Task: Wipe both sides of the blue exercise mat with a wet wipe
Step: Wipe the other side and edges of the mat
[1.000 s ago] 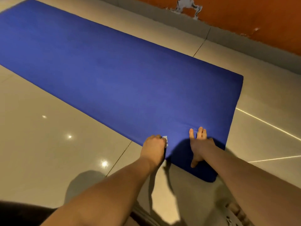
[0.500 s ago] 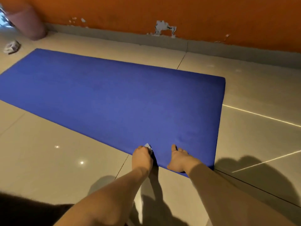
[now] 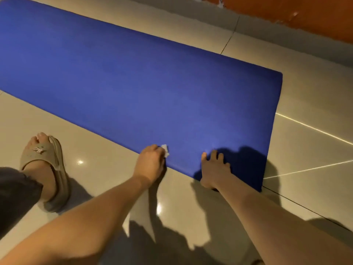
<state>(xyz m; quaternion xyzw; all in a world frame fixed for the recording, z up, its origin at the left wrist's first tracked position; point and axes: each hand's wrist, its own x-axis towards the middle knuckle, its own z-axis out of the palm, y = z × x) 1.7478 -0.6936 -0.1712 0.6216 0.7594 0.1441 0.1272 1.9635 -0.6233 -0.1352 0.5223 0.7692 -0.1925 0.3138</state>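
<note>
Beige floor tile lies nearest, under both forearms. To the outside of the left-hand grip stands a foot in a tan slide sandal, which was out of view half a second ago.

Left hand: fingers are curled tight round a white wet wipe, of which only a crumpled corner protrudes past the knuckles. The hand sits on the near long edge of the blue exercise mat, with the wipe touching the mat surface.

Right hand: it is on the same edge, between the left-hand grip and the mat's end corner. A second ago it lay flat with straight fingers. Now the fingers bend over the top of the edge and the thumb sits at the rim. Whether it pinches the mat cannot be told.

Beyond both grips the mat lies flat and unfolded, as before, running away from the left hand. Past its far edge is more tile, then a grey skirting and an orange wall.

Assessment: the shift to the edge suggests the upper face is near done and that the turn-over comes next.
</note>
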